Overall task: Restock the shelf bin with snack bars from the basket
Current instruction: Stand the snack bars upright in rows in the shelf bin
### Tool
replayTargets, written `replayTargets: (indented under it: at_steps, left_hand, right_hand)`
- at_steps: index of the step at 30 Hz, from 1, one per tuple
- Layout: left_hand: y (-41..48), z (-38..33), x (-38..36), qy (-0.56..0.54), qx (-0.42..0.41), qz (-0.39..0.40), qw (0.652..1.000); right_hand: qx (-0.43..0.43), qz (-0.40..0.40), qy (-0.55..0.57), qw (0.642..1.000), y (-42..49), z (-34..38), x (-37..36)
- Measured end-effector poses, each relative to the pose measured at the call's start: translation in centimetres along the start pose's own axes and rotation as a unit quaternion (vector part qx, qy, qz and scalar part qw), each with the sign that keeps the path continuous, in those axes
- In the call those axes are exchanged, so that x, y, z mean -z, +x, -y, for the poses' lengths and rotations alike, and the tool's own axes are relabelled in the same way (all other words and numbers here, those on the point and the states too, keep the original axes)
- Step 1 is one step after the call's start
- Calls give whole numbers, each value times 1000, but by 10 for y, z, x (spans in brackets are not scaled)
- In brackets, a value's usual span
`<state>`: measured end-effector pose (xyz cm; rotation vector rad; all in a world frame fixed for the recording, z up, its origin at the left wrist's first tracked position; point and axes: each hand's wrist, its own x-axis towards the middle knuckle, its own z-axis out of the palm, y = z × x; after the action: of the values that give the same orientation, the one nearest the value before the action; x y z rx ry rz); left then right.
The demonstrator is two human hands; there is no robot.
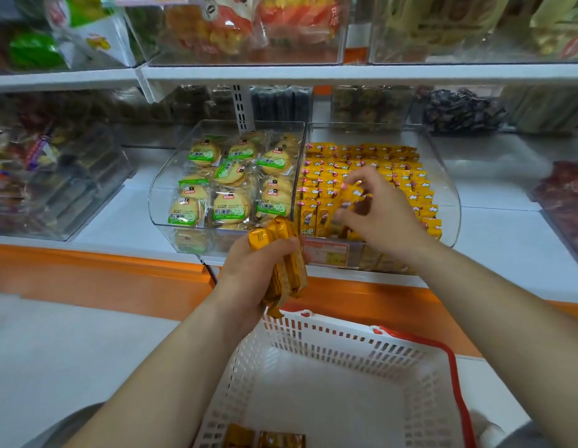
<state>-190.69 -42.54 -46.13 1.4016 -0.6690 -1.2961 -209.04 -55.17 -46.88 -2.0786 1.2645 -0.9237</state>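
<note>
A clear shelf bin [447,189] holds rows of yellow snack bars [371,160] standing on edge. My right hand [378,211] is inside the bin near its front and pinches one yellow bar [352,197] among the rows. My left hand [248,273] grips a stack of several yellow bars [286,270] just in front of the bin, above the far rim of the white plastic basket [329,344]. Two more bars [265,439] lie on the basket floor at the bottom edge of the view.
A second clear bin [158,189] of round green-labelled biscuits stands left of the snack bar bin. More clear bins line the shelf to the left, right and above. An orange shelf edge [103,273] runs below. The basket has red handles [455,376].
</note>
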Motion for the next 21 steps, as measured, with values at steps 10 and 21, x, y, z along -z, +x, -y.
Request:
replayTargets:
  at_steps: [10, 21]
  left_hand:
    - [3, -2, 2, 11, -3, -1, 1000]
    - [1, -1, -1, 4, 5, 3, 1000]
  right_hand:
    - [69, 133, -272, 951, 8, 2, -11]
    - [43, 158, -309, 937, -1, 3, 4]
